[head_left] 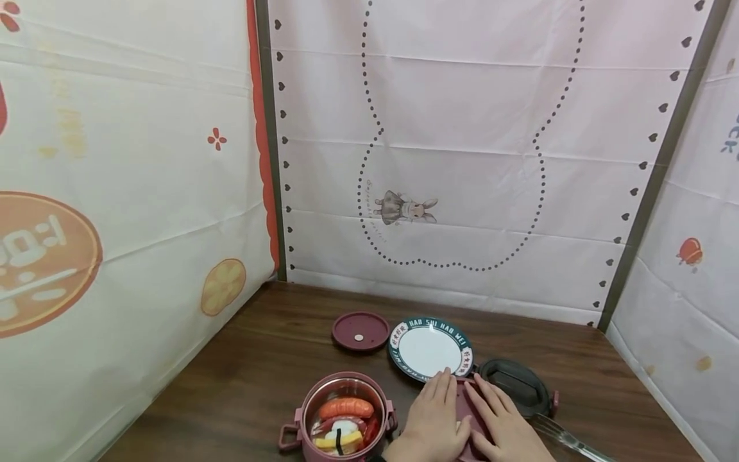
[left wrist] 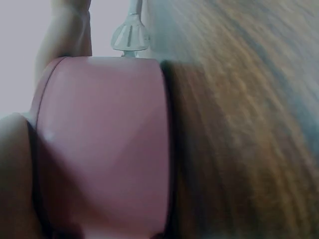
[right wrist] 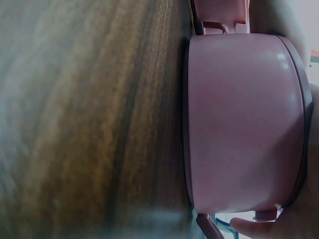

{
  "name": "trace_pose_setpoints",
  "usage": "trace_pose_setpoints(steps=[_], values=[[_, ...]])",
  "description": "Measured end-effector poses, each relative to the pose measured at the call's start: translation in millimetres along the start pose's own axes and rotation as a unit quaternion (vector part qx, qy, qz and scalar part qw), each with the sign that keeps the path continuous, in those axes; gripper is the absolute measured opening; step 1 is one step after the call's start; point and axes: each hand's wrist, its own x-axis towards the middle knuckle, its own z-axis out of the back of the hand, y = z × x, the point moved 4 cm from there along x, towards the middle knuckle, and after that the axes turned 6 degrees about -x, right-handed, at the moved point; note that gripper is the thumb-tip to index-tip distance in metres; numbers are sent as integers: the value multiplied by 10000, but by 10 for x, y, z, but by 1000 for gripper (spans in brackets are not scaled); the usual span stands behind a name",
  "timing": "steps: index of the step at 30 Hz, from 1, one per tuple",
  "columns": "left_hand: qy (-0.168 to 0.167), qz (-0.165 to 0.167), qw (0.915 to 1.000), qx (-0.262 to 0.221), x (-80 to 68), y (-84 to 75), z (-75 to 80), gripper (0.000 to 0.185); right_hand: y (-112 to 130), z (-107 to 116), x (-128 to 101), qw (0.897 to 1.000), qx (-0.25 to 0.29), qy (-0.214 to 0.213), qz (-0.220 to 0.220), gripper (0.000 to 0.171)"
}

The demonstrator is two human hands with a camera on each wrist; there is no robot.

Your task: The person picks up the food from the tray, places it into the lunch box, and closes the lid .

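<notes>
A round dusky-pink container (head_left: pixel 469 410) with a lid stands on the wooden table at the front right, largely covered by my hands in the head view. My left hand (head_left: pixel 434 420) lies over its left side, fingers straight and pointing forward. On the right side my right hand (head_left: pixel 508 427) rests the same way, fingers extended across the lid. Both wrist views show the smooth container wall (left wrist: pixel 104 139) close up, upright on the tabletop. A darker lid rim (right wrist: pixel 300 109) runs along its top, with fingers at it.
Left of my hands stands a pink steel-lined pot (head_left: pixel 308 444) holding a sausage (head_left: pixel 346 408) and other food pieces. Behind are a maroon round lid (head_left: pixel 360 324) and a green-rimmed plate (head_left: pixel 430 350). A black oval lid (head_left: pixel 514 384) and a fork (head_left: pixel 568 439) lie to the right.
</notes>
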Motion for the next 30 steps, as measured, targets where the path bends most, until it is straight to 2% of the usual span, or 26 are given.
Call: trace_pose_setpoints(steps=[4,7,10,13,18,22,26,30], values=[[187,-31,9998,-40,22,-26,82,68,-25,6,-15,9997,-112,128,-163,66],[134,-150,9997,106,-1,-36,230,67,-16,5,-26,9995,-142,206,-216,62],[-149,-261,9991,308,-11,1,481,67,-10,7,-29,9988,-58,335,-351,60],[-440,-229,9982,332,16,122,811,69,-19,25,-24,9967,131,544,-584,59],[-754,-54,9959,496,95,498,1412,74,-42,50,-4,9918,423,884,-826,60],[-932,-65,9951,318,142,886,1811,72,-37,43,11,9901,492,1019,-832,60],[-929,-250,9954,28,143,1265,2025,65,-16,33,21,9912,453,1002,-733,60],[-915,-325,9953,-20,122,1635,2052,61,6,31,32,9922,449,957,-663,60]])
